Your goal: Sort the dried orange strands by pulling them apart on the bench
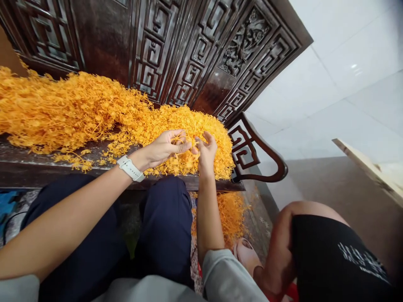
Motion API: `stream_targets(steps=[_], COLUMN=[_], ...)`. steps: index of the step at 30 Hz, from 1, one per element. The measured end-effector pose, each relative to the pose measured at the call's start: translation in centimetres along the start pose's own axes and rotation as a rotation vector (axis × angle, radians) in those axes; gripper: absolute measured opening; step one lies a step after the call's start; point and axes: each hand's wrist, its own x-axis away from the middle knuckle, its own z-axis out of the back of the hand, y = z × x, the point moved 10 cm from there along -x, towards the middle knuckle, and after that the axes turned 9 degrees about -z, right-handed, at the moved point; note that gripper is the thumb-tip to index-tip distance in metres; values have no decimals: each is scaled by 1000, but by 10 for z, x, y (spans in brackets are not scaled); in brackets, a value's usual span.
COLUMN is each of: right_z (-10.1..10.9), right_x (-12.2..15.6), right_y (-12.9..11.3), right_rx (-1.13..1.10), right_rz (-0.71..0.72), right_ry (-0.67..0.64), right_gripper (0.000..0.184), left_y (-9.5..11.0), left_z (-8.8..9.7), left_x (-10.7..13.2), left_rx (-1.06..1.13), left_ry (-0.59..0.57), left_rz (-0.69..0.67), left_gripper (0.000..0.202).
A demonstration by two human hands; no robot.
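In front of the large heap of orange plastic flower pieces (94,109), my left hand (168,147) is closed, with thin orange stems (181,138) in its pinch. A pale watch strap circles that wrist. My right hand (206,153) is just to the right, its fingers bent and pinching near the same orange stems, at their right end. The two hands almost meet over the right part of the heap. Small flower-like tips show on the loose pieces; exactly where the right fingertips grip is hard to make out.
The heap lies on a dark wooden bench (19,170) with a carved back (107,46) and a curved armrest (278,167). More orange pieces (233,214) lie below its edge. Another person's bent leg (283,235) is at right, near a light wooden board (368,163).
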Motion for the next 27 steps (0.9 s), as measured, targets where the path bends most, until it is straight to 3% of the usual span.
stream_targets(steps=[3, 6, 9, 13, 18, 24, 27], right_z=[-19, -26, -29, -30, -25, -22, -6], right_x=[38, 70, 86, 88, 77, 69, 40], right_y=[-40, -75, -91, -90, -74, -64, -49], right_rx=[56, 43, 59, 123, 16, -53, -64], right_rz=[168, 285, 339, 367, 300, 334, 303], right_ry=[-191, -288, -345, -349, -295, -177, -17], right_gripper=[36, 42, 48, 29, 26, 22, 26], left_y=[-2, -5, -6, -5, -10, -19, -21], left_z=[12, 14, 15, 17, 16, 9, 2], left_x=[-5, -6, -7, -6, -1, -3, -1], left_rx=[-23, -57, -100, -117, -69, -31, -66], left_ry=[76, 89, 97, 120, 163, 130, 74], left_rz=[-9, -37, -80, -104, -79, -50, -14], left_gripper=[61, 61, 61, 62, 58, 57, 57])
